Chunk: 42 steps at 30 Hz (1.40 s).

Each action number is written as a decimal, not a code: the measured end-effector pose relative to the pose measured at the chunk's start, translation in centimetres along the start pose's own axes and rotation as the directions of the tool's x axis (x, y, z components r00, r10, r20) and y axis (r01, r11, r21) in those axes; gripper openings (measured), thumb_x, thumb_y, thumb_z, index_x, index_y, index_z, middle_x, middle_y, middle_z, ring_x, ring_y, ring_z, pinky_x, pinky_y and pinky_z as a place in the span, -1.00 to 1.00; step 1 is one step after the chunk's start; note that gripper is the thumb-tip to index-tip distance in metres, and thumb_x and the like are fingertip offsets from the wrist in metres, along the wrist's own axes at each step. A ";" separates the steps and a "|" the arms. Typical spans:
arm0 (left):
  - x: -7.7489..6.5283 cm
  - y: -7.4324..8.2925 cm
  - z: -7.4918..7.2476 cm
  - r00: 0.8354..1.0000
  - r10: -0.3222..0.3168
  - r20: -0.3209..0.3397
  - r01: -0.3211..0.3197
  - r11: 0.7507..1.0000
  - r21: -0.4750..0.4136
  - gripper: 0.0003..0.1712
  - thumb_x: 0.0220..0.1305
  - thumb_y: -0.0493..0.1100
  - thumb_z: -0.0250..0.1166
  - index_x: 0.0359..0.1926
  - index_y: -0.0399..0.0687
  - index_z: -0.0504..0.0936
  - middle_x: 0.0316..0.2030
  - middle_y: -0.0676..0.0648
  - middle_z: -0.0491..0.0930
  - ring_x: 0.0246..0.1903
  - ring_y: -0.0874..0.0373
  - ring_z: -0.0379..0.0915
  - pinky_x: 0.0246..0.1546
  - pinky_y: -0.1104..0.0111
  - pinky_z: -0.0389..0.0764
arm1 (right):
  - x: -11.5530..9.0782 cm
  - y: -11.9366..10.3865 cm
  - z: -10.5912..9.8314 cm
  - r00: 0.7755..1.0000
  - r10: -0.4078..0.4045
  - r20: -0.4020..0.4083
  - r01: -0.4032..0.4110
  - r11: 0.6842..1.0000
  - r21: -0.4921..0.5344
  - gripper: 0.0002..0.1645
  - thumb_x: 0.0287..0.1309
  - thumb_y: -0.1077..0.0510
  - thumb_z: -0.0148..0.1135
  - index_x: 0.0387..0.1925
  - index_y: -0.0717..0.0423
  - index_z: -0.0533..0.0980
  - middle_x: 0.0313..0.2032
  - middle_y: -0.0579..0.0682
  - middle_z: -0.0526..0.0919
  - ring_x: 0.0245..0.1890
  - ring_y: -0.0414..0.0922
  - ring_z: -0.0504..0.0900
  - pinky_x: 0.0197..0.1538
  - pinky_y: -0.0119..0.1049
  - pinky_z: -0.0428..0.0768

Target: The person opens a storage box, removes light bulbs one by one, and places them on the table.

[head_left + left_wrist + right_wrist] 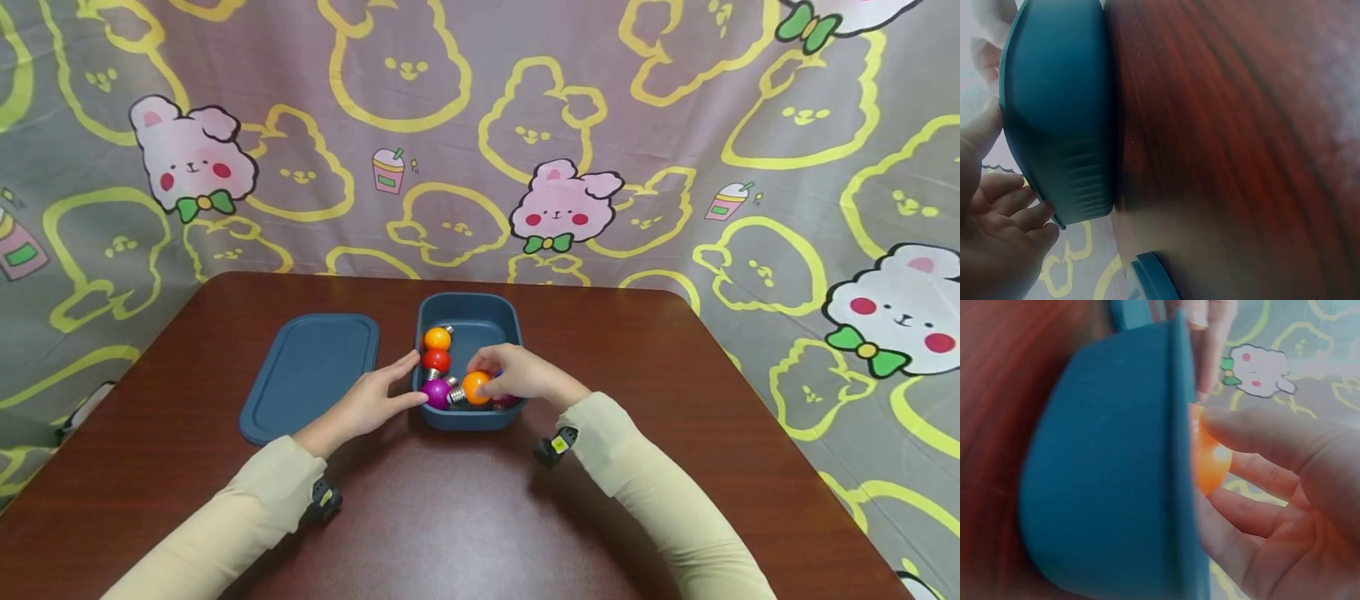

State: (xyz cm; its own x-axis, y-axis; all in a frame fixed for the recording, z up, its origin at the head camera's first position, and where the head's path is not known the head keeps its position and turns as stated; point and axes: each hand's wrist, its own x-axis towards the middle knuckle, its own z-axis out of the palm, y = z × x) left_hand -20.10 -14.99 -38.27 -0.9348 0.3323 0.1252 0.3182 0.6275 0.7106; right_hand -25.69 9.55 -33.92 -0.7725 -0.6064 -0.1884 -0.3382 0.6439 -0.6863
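Observation:
A dark blue plastic box point(465, 420) stands on the table with several small coloured light bulbs with metal screw bases inside. My right hand point(519, 372) reaches over its right rim and pinches an orange bulb point(476, 387) between thumb and fingers; the right wrist view shows this orange bulb point(1213, 464) at rim height. Along the box's left side lie another orange bulb point(437, 339), a red bulb point(436, 361) and a purple bulb point(435, 394). Purple and blue bulbs are partly hidden beneath my right hand. My left hand point(372, 402) touches the left rim, fingers extended.
A blue lid point(315, 371) lies flat to the left of the box on the brown wooden table point(450, 508). Behind the table hangs a patterned curtain point(465, 100) with cartoon rabbits. Each sleeve cuff has a small dark wrist camera point(555, 447) beneath it.

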 end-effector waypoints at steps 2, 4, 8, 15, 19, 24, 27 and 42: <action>0.0 0.0 0.0 1.000 -0.002 0.002 0.002 1.000 0.001 -0.15 0.14 0.01 0.31 0.35 -0.22 0.16 0.34 -0.13 0.10 0.26 -0.11 0.10 0.16 -0.01 0.19 | -0.2 0.0 -0.6 0.999 -0.014 -0.043 0.013 1.000 -0.019 -0.68 0.02 0.17 0.35 -0.13 0.02 0.53 -0.19 -0.09 0.57 -0.19 -0.10 0.50 -0.17 -0.28 0.55; -0.1 0.0 -0.1 1.000 -0.003 0.003 0.003 1.000 0.000 -0.15 0.14 0.01 0.31 0.35 -0.22 0.16 0.34 -0.13 0.10 0.26 -0.11 0.10 0.16 -0.01 0.19 | -0.4 0.0 -1.2 0.996 -0.020 -0.084 0.018 1.000 -0.021 -0.67 0.02 0.18 0.35 -0.12 0.01 0.53 -0.16 -0.08 0.57 -0.13 -0.09 0.47 -0.16 -0.27 0.55; -0.1 0.0 -0.1 1.000 -0.002 0.006 0.002 1.000 -0.003 -0.14 0.14 0.03 0.31 0.35 -0.22 0.16 0.34 -0.13 0.10 0.26 -0.11 0.10 0.16 -0.01 0.20 | -0.8 0.2 -2.5 0.988 -0.022 -0.154 0.024 1.000 0.010 -0.64 0.03 0.21 0.33 -0.08 0.04 0.52 -0.14 -0.03 0.56 -0.09 -0.05 0.46 -0.18 -0.26 0.57; 0.0 -0.1 0.0 1.000 -0.014 0.015 0.015 1.000 -0.008 -0.15 0.15 0.01 0.30 0.36 -0.21 0.15 0.35 -0.12 0.09 0.27 -0.11 0.08 0.15 -0.01 0.20 | -1.4 1.1 -4.8 0.964 -0.026 -0.264 0.057 0.992 0.113 -0.62 0.04 0.26 0.30 -0.05 0.17 0.49 -0.13 0.08 0.56 -0.15 0.02 0.52 -0.20 -0.25 0.59; 0.0 -0.1 0.0 1.000 -0.017 0.017 0.018 1.000 -0.009 -0.14 0.15 0.02 0.30 0.36 -0.20 0.15 0.35 -0.12 0.08 0.27 -0.11 0.08 0.16 -0.02 0.20 | -1.6 1.9 -5.9 0.942 -0.009 -0.334 0.063 0.987 0.150 -0.62 0.05 0.30 0.28 -0.04 0.24 0.47 -0.12 0.15 0.55 -0.16 0.04 0.52 -0.19 -0.25 0.59; -0.1 0.0 -0.1 1.000 -0.018 0.019 0.018 1.000 -0.007 -0.14 0.15 0.02 0.30 0.36 -0.20 0.14 0.35 -0.11 0.08 0.27 -0.11 0.07 0.16 -0.02 0.19 | -1.6 3.4 -7.0 0.911 0.039 -0.410 0.048 0.978 0.201 -0.61 0.07 0.30 0.26 -0.03 0.30 0.44 -0.12 0.21 0.54 -0.19 0.07 0.53 -0.19 -0.24 0.59; -0.1 0.0 -0.1 1.000 -0.020 0.020 0.021 1.000 -0.007 -0.14 0.15 0.03 0.30 0.36 -0.19 0.14 0.35 -0.11 0.08 0.27 -0.11 0.07 0.16 -0.02 0.19 | -1.4 4.9 -7.4 0.890 0.085 -0.449 0.025 0.972 0.232 -0.60 0.09 0.28 0.25 -0.01 0.32 0.43 -0.12 0.25 0.53 -0.22 0.09 0.56 -0.17 -0.22 0.59; -0.2 0.1 -0.1 0.999 -0.033 0.028 0.033 0.999 -0.019 -0.15 0.15 0.00 0.30 0.37 -0.18 0.13 0.35 -0.12 0.07 0.27 -0.11 0.06 0.15 -0.03 0.19 | -0.9 11.8 -7.3 0.788 0.265 -0.556 -0.120 0.951 0.284 -0.53 0.11 0.31 0.20 0.06 0.38 0.35 -0.04 0.35 0.46 -0.20 0.15 0.54 -0.09 -0.02 0.53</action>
State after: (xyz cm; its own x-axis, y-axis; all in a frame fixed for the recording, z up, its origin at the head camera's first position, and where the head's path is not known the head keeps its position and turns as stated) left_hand -19.94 -15.04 -38.10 -0.9400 0.3311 0.0828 0.2841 0.6246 0.7274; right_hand -32.89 21.08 -36.69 -0.9971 -0.0477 0.0601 -0.0764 0.5531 -0.8296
